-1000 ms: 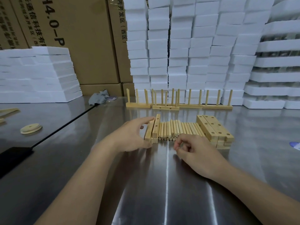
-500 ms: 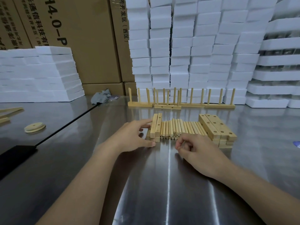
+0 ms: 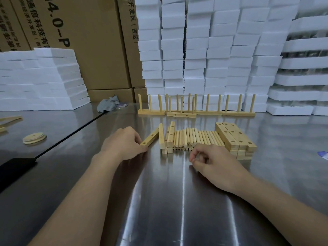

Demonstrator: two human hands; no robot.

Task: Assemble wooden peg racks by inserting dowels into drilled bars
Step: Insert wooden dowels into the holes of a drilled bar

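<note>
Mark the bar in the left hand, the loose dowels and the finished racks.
bar [image 3: 150, 138]: head view, middle of its drilled face
loose dowels [image 3: 193, 138]: head view, middle of the row
finished racks [image 3: 237, 113]: head view, base of the rightmost one

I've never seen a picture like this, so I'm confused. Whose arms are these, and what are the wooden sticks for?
No machine here: these are a person's two arms, seen by a camera worn on their head, looking down at a shiny table. The left hand grips one end of a wooden bar with holes. The right hand is curled beside a row of round sticks; I can't tell if its fingers hold one. A pile of bars sits on the right. At the back stand finished racks: sticks pushed upright into bars. That is what the sticks are for.
</note>
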